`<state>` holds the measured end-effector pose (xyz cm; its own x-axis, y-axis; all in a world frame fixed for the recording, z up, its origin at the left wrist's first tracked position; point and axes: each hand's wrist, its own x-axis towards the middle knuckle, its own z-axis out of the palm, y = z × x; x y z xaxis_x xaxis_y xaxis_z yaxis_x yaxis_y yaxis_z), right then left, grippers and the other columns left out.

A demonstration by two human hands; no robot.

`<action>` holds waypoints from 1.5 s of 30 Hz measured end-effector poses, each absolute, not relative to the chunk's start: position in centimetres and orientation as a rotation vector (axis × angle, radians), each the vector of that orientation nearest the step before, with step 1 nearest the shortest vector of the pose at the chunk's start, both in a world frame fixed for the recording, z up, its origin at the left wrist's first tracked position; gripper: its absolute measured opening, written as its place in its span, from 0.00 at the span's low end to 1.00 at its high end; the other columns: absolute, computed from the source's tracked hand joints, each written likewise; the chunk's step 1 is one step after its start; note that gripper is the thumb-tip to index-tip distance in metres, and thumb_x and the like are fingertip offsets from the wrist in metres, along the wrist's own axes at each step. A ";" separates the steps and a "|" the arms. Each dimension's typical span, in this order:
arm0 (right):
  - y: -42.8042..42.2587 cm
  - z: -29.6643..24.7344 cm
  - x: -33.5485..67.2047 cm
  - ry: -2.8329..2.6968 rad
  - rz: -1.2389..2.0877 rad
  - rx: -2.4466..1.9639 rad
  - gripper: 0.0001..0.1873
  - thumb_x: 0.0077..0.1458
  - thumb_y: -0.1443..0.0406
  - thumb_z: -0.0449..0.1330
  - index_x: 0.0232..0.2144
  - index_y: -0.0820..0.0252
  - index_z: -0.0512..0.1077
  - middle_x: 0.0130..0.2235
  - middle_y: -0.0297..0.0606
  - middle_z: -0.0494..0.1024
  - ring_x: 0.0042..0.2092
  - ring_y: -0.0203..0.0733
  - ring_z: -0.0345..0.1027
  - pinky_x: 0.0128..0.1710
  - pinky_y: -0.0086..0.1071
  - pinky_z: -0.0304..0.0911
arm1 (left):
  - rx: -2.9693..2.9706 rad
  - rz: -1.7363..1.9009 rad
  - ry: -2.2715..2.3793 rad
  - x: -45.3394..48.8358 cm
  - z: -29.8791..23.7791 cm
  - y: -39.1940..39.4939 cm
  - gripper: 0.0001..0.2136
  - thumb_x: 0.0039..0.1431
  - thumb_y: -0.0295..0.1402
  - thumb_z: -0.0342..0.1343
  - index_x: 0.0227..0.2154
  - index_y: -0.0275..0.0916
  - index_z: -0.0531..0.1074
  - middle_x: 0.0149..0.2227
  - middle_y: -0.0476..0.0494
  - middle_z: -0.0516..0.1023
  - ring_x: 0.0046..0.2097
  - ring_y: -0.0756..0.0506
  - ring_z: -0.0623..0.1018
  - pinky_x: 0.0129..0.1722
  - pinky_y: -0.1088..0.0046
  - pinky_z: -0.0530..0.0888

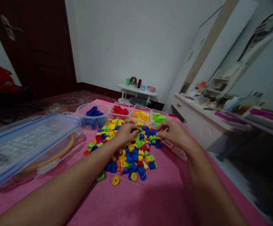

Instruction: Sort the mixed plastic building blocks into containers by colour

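Plastic blocks (134, 155), coloured blue, yellow, green, red and orange, are heaped loosely on the pink surface (131, 204); others are held in clear containers (79, 114).

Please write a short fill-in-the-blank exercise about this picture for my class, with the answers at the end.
1. The round tub holds bricks coloured ____.
2. Between the containers of red bricks and green bricks stands one with ____ bricks.
3. The cloth under the loose pile is ____.
4. The hand nearer the blue-rimmed lid is the person's ____ hand.

Missing words: blue; yellow; pink; left.
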<state>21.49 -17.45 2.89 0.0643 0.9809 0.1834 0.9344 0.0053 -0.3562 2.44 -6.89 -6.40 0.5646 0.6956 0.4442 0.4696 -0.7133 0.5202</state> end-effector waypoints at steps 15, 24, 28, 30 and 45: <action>-16.5 -1.8 15.4 -2.146 0.062 -1.888 0.18 0.49 0.68 0.58 0.45 0.59 0.70 0.41 0.40 0.76 0.42 0.44 0.69 0.40 0.32 0.58 | 2.265 0.977 0.878 2.4 -6.6 -6.3 0.12 0.52 0.29 0.52 0.37 0.37 0.77 0.37 0.46 0.80 0.39 0.46 0.77 0.41 0.71 0.71; -18.9 -1.8 10.2 -2.238 -0.045 -1.440 0.08 0.54 0.69 0.55 0.35 0.56 0.72 0.39 0.35 0.74 0.44 0.40 0.66 0.44 0.30 0.57 | 1.576 1.027 0.633 1.8 -4.4 -5.8 0.13 0.51 0.33 0.57 0.38 0.31 0.75 0.37 0.39 0.80 0.40 0.45 0.78 0.43 0.68 0.72; -19.3 -3.5 8.1 -2.510 0.114 -1.224 0.04 0.54 0.68 0.57 0.31 0.57 0.73 0.34 0.33 0.75 0.38 0.36 0.66 0.40 0.29 0.56 | 1.427 1.020 0.636 0.9 -2.9 -5.8 0.15 0.51 0.36 0.59 0.39 0.31 0.75 0.35 0.38 0.80 0.38 0.47 0.78 0.40 0.71 0.73; -19.0 -3.9 8.4 -2.474 0.058 -1.363 0.06 0.55 0.67 0.56 0.30 0.58 0.73 0.34 0.34 0.75 0.37 0.37 0.66 0.38 0.29 0.55 | 1.429 1.022 0.654 0.4 -2.1 -5.8 0.14 0.51 0.35 0.59 0.38 0.31 0.75 0.34 0.39 0.80 0.36 0.48 0.78 0.38 0.73 0.72; -19.3 -4.7 7.4 -2.524 -0.073 -1.747 0.09 0.54 0.69 0.53 0.33 0.60 0.74 0.36 0.42 0.74 0.40 0.43 0.66 0.37 0.33 0.54 | 2.283 0.874 1.481 -4.4 2.0 -5.1 0.09 0.50 0.30 0.55 0.32 0.36 0.78 0.30 0.41 0.79 0.35 0.46 0.76 0.34 0.73 0.69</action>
<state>7.38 -19.25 -4.66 -0.3509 0.9325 0.0851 0.9359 0.3523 -0.0013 -4.45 -5.06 1.99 0.2906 0.8968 0.3335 0.7257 -0.4338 0.5341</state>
